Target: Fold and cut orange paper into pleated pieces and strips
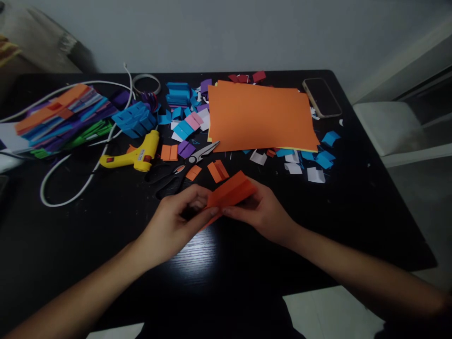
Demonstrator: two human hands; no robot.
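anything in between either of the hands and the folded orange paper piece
Nothing visible: the left hand and right hand both hold the folded orange paper piece directly. The black-handled metal scissors lie just beyond the left hand on the black table, not between hand and paper.

We are gripping folded orange paper with our left hand and right hand | scissors are lying beyond | yellow glue gun is resting farther left
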